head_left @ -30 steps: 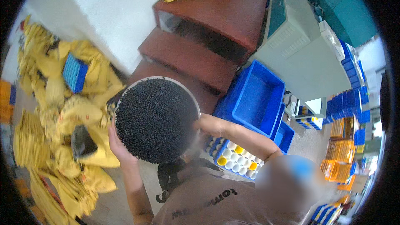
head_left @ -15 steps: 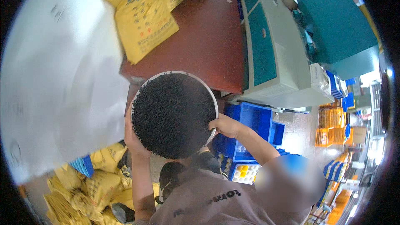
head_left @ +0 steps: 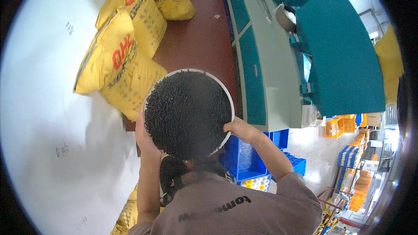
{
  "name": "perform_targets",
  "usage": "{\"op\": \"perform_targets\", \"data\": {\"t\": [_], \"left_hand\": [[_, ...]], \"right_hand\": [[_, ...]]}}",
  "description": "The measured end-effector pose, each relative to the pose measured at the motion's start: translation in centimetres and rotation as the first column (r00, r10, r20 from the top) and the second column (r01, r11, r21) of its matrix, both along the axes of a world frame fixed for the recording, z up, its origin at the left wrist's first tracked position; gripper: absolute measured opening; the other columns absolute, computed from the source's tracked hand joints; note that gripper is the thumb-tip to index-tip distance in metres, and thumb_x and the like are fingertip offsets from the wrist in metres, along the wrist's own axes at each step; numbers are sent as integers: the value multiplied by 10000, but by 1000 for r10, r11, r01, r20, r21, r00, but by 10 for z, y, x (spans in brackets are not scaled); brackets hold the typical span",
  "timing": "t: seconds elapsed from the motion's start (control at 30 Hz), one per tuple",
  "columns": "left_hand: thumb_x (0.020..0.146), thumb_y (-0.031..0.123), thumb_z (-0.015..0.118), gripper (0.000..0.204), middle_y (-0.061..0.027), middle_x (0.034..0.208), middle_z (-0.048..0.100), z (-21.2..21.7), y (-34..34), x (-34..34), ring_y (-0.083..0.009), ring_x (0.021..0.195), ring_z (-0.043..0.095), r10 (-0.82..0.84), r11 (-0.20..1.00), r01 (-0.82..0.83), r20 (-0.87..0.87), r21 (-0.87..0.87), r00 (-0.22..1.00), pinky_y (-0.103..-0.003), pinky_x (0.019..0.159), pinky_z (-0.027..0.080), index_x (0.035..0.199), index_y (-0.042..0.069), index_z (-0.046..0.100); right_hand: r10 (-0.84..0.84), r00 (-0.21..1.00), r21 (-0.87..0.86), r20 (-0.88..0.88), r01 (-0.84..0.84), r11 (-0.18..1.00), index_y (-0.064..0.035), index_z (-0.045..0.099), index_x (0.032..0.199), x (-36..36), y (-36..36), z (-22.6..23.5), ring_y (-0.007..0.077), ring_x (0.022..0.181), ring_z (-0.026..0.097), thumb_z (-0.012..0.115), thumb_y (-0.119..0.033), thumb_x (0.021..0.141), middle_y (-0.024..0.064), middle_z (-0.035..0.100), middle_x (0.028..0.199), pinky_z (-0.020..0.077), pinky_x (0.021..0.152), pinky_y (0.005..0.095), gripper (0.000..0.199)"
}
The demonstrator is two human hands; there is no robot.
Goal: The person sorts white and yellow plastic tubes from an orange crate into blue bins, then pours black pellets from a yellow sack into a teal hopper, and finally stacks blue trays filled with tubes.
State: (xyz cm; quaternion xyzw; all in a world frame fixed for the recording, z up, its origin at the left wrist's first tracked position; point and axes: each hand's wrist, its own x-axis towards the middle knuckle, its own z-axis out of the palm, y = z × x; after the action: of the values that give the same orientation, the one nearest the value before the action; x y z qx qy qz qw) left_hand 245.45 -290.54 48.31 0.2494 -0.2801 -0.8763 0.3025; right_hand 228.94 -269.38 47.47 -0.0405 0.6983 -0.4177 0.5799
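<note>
A round white tub (head_left: 220, 83) of black pellets (head_left: 185, 113) lies between both hands, no long axis showing, the right hand (head_left: 241, 129) pinching its rim, the left hand (head_left: 146, 139) against its opposite side, fingers too hidden to tell their spread, yellow sacks (head_left: 124, 72) beyond, leftward.

There are two hands (head_left: 240, 130), one tub (head_left: 232, 106), at least four sacks (head_left: 114, 63).

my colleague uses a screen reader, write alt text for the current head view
A person's left hand and right hand hold a white-rimmed container filled with black pellets. Beyond it, yellow sacks rest on a dark red surface beside a teal-fronted cabinet.
</note>
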Motion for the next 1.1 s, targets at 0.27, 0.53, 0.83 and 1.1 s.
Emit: {"op": "perform_targets", "data": {"t": [0.27,0.53,0.83,1.1], "left_hand": [[1049,387,294,557,-154,1401,501,81,-82,-174,-278,1283,491,-103,992,109,-87,63,991,-425,1103,368,1418,-12,416],[1052,417,302,560,-115,1393,533,212,-151,-367,-262,1278,501,-240,965,243,-36,95,970,-400,1115,352,1410,17,460],[1046,453,324,591,-131,1394,531,349,-204,-612,-281,1269,509,-426,894,443,-177,70,887,-415,1101,369,1418,12,450],[1061,365,374,470,-98,1246,621,433,-227,-855,-224,1100,622,-412,911,413,51,-2,910,-359,968,502,1292,10,579]], "right_hand": [[-216,969,-177,116,234,956,83,496,1307,-149,-59,69,253,1037,611,521,-43,780,170,627,1144,497,902,388,543],[-476,871,-211,122,491,845,60,403,1397,-299,-110,197,256,1063,568,504,-36,784,174,578,1203,463,921,372,629],[-698,713,-330,64,675,660,57,483,1296,-506,-157,335,189,837,597,522,-21,745,123,614,985,485,693,306,558],[-826,560,-363,60,784,504,41,586,1172,-729,-183,408,212,841,618,549,55,699,97,646,947,498,716,340,475]]}}
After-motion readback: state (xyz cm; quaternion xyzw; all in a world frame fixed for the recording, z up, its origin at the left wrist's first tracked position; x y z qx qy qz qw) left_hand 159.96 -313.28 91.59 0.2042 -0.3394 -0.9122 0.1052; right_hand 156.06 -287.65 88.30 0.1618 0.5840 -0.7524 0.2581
